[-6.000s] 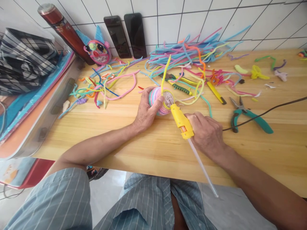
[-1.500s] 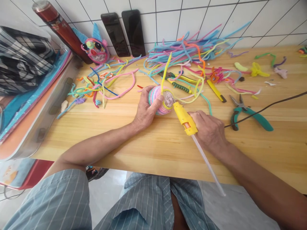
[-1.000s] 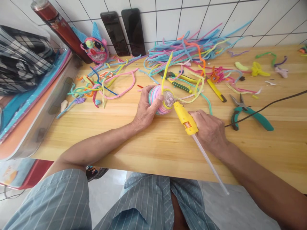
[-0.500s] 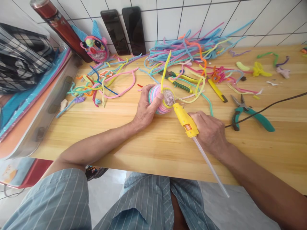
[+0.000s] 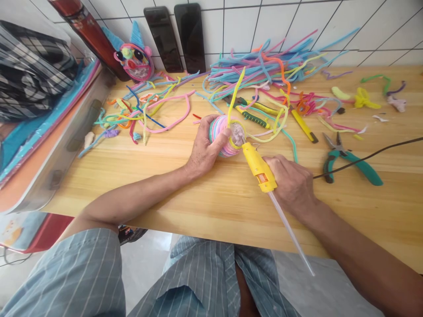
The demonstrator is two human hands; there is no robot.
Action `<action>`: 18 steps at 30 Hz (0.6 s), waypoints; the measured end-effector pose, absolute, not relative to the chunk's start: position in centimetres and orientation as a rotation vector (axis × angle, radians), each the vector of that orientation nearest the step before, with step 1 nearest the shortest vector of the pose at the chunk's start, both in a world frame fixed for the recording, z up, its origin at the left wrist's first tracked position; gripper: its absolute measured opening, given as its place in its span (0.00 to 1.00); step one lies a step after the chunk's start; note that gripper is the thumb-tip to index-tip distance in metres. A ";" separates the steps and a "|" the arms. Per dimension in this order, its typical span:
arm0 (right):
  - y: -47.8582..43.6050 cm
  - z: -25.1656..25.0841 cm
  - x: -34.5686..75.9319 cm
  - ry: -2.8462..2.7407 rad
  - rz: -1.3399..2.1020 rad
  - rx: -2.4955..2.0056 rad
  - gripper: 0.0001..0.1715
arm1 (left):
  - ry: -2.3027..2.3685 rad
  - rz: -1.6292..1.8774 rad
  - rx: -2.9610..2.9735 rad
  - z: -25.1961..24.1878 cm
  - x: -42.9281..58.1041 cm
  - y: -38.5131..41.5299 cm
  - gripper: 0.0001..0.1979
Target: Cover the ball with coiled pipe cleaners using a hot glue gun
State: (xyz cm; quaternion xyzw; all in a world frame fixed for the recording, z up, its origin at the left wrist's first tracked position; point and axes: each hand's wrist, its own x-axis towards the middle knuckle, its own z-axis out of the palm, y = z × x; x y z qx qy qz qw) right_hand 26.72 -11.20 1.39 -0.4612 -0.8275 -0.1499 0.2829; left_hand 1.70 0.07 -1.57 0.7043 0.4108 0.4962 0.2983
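My left hand [image 5: 207,147] is wrapped round a ball coiled from pastel pipe cleaners [image 5: 218,132], its thumb pressed near the front opening. A yellow pipe cleaner [image 5: 236,94] rings that opening, and its loose end sticks up. Pale, crumpled-looking stuff [image 5: 237,133] shows inside the ring. In my right hand [image 5: 292,180] is a yellow hot glue gun [image 5: 256,165], its nozzle at the lower right edge of the ring. From the gun's back end a long clear glue stick [image 5: 291,233] slants down. Whether the nozzle touches the ball I cannot tell.
Behind the ball lie yellow-green pliers [image 5: 253,119] and a yellow cutter [image 5: 304,125]. Teal pliers [image 5: 350,160] rest at right under the black cord [image 5: 370,154]. Pipe cleaners [image 5: 251,66] pile at the wall beside two phones [image 5: 190,37] and a finished-looking eared figure [image 5: 135,59].
The whole view has shifted slightly, so things on the table appear a little further right. Both hands keep their grips, and the nozzle stays by the yellow ring.
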 end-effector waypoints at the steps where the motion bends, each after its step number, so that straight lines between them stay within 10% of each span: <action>1: -11.2 1.3 26.8 -2.220 -0.394 -1.247 0.14 | 1.089 1.321 1.871 -1.6 1.7 0.1 0.32; 18: -11.3 1.0 27.0 -2.230 -0.333 -1.286 0.15 | 1.130 1.271 1.845 -1.3 1.5 0.1 0.34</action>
